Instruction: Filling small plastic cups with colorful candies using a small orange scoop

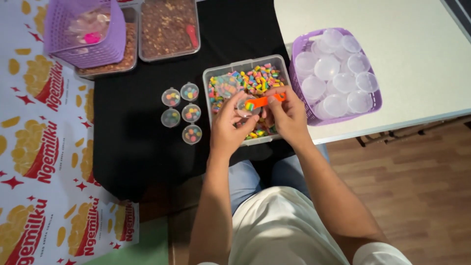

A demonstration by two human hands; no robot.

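Two desk surfaces are meeting under a black cloth [132,142]. Purple basket [373,100] of empty clear lids is sitting right, apart from hands. Clear tub [212,81] of coloured candy bits is lying directly under both hands. Left hand [226,128] is pinching small clear cup [244,105]; light, thin-walled, prob. crushable, best taken at rim. Right hand [290,115] is pinching orange scoop [265,101] by handle, bowl end touching cup mouth. Five filled cups [182,113] are standing left, nr tub.

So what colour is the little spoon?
Orange spoon, held in the right hand; head view shows it best.
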